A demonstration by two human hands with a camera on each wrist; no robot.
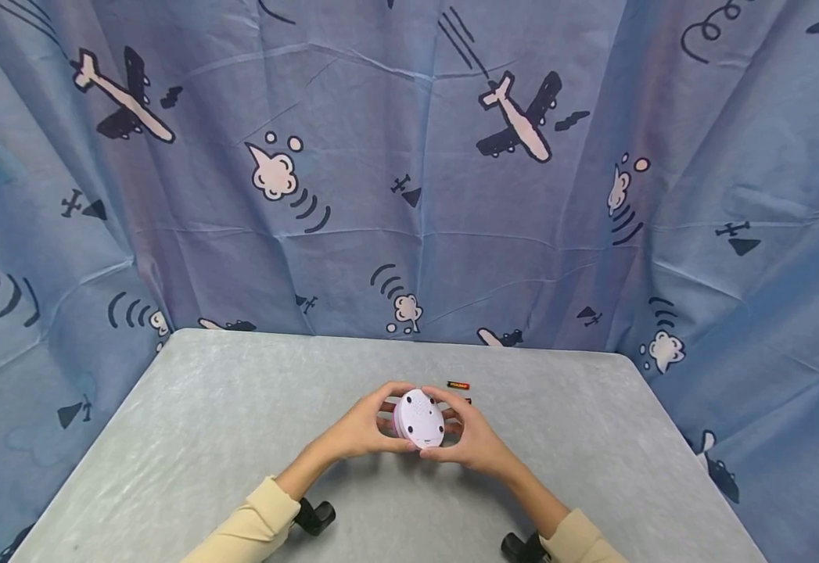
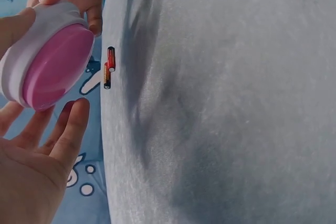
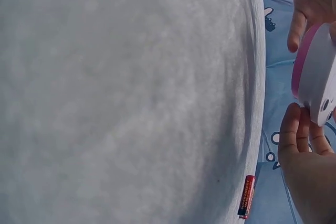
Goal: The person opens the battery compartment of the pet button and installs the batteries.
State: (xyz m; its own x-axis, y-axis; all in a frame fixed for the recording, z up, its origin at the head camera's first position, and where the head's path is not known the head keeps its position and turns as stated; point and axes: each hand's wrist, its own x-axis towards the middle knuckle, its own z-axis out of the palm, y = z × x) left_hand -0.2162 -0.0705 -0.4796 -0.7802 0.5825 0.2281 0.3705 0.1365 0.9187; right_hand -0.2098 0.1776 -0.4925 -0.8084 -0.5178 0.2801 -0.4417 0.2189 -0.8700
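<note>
A round white device with a pink dome [image 2: 62,66] is held up above the table between both hands. Its white underside [image 1: 420,416], with several dark round spots and a patch of tiny holes, faces the head camera. My left hand [image 1: 372,422] grips it from the left, thumb at the near edge and fingers at the far edge. From the opposite side my right hand [image 1: 474,438] holds the rim the same way. In the right wrist view the device [image 3: 315,77] is cut off by the frame edge, with the right fingertips against its side.
Just beyond the right hand, a red-and-black battery [image 1: 458,385] lies on the grey-white table [image 1: 254,414]. A second battery [image 2: 107,75] lies beside it, mostly hidden by the hand in the head view. A blue curtain [image 1: 353,195] printed with planes hangs behind the table.
</note>
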